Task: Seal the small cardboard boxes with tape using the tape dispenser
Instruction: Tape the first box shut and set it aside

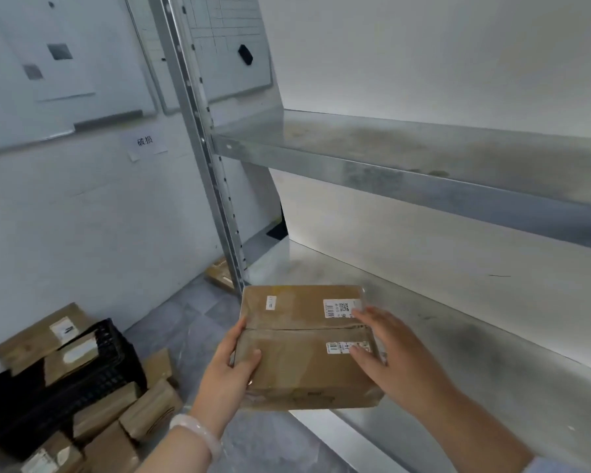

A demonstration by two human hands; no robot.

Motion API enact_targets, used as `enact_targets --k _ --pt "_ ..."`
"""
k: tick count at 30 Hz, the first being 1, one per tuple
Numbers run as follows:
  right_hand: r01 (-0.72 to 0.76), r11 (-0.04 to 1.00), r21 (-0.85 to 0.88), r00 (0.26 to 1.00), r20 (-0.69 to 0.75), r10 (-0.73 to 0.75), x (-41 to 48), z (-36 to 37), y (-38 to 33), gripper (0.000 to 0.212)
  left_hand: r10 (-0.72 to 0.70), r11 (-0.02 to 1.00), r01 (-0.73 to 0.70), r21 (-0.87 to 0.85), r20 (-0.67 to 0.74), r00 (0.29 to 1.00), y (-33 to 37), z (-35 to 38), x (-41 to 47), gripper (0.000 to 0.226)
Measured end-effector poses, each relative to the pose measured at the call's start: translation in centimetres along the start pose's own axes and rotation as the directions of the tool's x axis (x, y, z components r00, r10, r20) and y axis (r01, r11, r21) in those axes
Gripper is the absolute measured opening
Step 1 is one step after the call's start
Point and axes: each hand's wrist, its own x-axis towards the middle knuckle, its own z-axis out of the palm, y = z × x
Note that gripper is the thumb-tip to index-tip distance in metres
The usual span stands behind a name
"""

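A small brown cardboard box (297, 349) with white barcode labels and glossy tape over its top seam sits at the left front corner of the lower metal shelf (475, 336). My left hand (229, 370) grips the box's left side, thumb curled over the top. My right hand (393, 353) lies flat on the right part of the lid, fingers straight and touching the labels. No tape dispenser is in view.
An upper metal shelf (423, 172) juts out above. The slotted shelf upright (212, 172) stands just behind the box. On the floor at the lower left lie several cardboard boxes (123, 418) around a black plastic crate (65, 387). Whiteboards hang on the wall.
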Motion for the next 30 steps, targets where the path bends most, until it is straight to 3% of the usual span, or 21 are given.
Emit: enact_targets --k 8,16,25,30 --pt "-0.090 0.996 -0.005 0.995 -0.040 0.090 8.0 2.4 -0.8 0.056 -0.015 1.000 0.013 0.019 0.117 0.993 0.1 -1.2 11.6 0.055" --pt "-0.187 0.980 -0.066 0.982 0.016 0.189 15.2 4.4 -0.1 0.057 -0.064 0.996 0.048 0.078 0.231 0.971 0.8 -0.8 21.3 0.055" --pt "-0.371 0.924 -0.096 0.929 -0.028 0.370 16.5 6.3 -0.3 0.056 -0.119 0.986 0.053 0.159 0.438 0.891 0.5 -0.4 27.7 0.053" --pt "-0.489 0.868 -0.088 0.872 -0.066 0.484 15.4 7.2 -1.2 0.057 -0.108 0.991 0.054 0.122 0.492 0.864 -0.3 -0.5 29.2 0.054"
